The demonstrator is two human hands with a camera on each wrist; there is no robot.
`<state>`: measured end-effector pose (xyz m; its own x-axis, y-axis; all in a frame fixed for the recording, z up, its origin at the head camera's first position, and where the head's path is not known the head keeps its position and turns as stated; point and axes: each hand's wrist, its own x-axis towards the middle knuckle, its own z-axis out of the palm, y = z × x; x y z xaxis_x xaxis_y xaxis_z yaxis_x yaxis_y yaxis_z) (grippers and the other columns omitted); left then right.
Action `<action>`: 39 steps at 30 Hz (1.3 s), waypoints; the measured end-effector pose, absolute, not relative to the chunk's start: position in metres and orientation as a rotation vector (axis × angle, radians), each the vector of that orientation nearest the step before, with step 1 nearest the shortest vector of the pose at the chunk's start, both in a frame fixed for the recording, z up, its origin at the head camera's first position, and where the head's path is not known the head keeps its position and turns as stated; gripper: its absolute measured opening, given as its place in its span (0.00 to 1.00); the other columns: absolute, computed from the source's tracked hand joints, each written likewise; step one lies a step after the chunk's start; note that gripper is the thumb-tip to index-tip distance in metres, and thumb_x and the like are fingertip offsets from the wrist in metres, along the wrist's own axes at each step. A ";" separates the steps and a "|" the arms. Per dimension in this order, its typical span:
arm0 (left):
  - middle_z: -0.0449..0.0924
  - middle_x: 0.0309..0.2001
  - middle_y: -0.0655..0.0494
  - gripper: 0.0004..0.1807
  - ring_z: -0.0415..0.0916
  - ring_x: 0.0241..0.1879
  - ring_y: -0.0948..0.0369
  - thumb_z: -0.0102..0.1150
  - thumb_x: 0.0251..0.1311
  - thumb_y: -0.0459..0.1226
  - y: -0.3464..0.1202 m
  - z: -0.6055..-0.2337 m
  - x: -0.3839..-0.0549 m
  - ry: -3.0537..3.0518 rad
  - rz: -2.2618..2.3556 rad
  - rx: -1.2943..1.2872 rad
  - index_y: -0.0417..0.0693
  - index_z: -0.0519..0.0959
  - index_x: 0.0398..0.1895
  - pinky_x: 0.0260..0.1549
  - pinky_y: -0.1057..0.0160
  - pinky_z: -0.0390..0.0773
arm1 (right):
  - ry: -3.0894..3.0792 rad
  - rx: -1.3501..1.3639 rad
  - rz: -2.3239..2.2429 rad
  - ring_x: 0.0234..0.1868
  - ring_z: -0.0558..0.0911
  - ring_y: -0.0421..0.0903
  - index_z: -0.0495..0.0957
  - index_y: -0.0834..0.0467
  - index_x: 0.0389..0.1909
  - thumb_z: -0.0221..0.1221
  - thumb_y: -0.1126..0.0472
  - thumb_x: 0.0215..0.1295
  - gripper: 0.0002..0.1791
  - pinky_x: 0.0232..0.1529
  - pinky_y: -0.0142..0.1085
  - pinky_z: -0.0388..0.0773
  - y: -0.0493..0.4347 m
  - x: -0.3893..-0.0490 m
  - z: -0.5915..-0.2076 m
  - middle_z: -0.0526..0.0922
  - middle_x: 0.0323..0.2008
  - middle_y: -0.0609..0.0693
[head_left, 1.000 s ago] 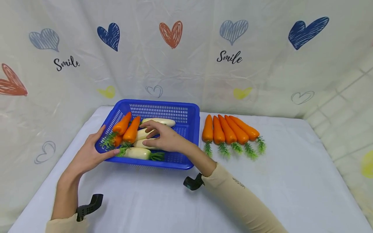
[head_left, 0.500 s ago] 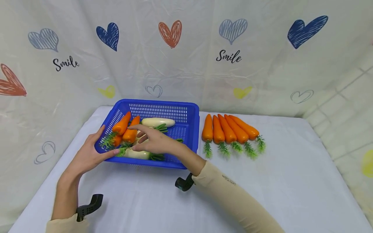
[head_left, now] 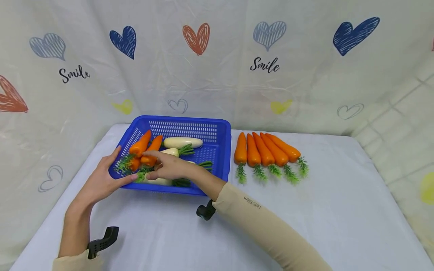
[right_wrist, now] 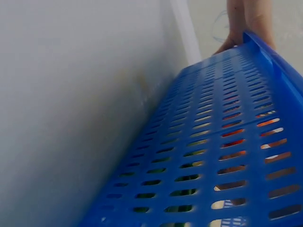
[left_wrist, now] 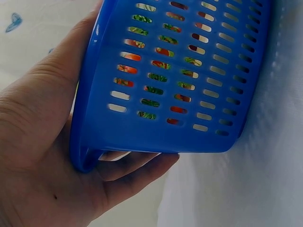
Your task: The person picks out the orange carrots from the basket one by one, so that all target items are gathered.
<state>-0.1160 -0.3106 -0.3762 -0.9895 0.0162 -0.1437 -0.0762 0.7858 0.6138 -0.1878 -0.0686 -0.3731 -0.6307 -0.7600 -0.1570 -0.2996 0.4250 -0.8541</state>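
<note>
A blue plastic basket (head_left: pixel 222 150) holds several orange carrots and white radishes. My left hand (head_left: pixel 101 180) grips its left front corner; in the left wrist view the left hand (left_wrist: pixel 42 118) wraps the rim, fingers along the outside wall. My right hand (head_left: pixel 171 165) reaches over the front of the basket, index finger across a carrot (head_left: pixel 156 145) and thumb lower near its greens, with a gap between them. Another carrot (head_left: pixel 140 143) lies to its left. A white radish (head_left: pixel 183 142) lies at the back; others are partly hidden under the right hand.
Right of the basket, several carrots (head_left: pixel 266 150) lie side by side on the white-covered table (head_left: pixel 339 195), greens toward the front. A curtain (head_left: pixel 234 86) printed with hearts hangs behind. In the right wrist view, the basket's slotted wall (right_wrist: pixel 203 127) fills much of the frame.
My right hand has moved left across the basket, from over the radishes to the carrot, uncovering the back radish and green tops. My left hand stays on the corner.
</note>
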 end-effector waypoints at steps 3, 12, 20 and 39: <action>0.45 0.78 0.23 0.63 0.60 0.68 0.27 0.66 0.63 0.60 -0.310 -0.376 -0.117 2.836 0.974 -0.052 0.58 0.31 0.86 0.65 0.23 0.67 | 2.141 -0.876 -1.144 0.61 0.81 0.48 0.57 0.43 0.82 0.66 0.55 0.71 0.43 0.59 0.34 0.82 -0.069 -0.188 -0.375 0.73 0.74 0.52; 0.47 0.77 0.23 0.63 0.61 0.67 0.28 0.66 0.63 0.60 -0.313 -0.378 -0.116 2.833 0.969 -0.050 0.59 0.31 0.86 0.64 0.23 0.67 | 2.073 -0.828 -1.195 0.60 0.80 0.47 0.57 0.43 0.82 0.66 0.55 0.70 0.43 0.58 0.34 0.81 -0.072 -0.188 -0.376 0.72 0.74 0.51; 0.46 0.77 0.22 0.63 0.60 0.67 0.27 0.67 0.63 0.59 -0.319 -0.380 -0.108 2.828 0.966 -0.054 0.58 0.31 0.86 0.63 0.23 0.68 | 2.044 -0.837 -1.164 0.61 0.80 0.47 0.57 0.43 0.82 0.66 0.58 0.70 0.44 0.62 0.34 0.79 -0.079 -0.181 -0.380 0.73 0.73 0.51; 0.44 0.78 0.23 0.64 0.59 0.68 0.27 0.67 0.63 0.58 -0.312 -0.376 -0.112 2.833 1.003 -0.030 0.59 0.29 0.85 0.64 0.24 0.68 | 2.051 -0.800 -1.287 0.56 0.80 0.46 0.65 0.43 0.79 0.69 0.58 0.67 0.40 0.52 0.30 0.81 -0.071 -0.184 -0.376 0.75 0.71 0.51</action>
<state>-0.1120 -0.3123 -0.3763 -0.9905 0.0263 -0.1348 -0.0644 0.7779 0.6251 -0.1842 -0.0705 -0.3761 -0.6499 -0.7431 -0.1591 -0.1801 0.3540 -0.9178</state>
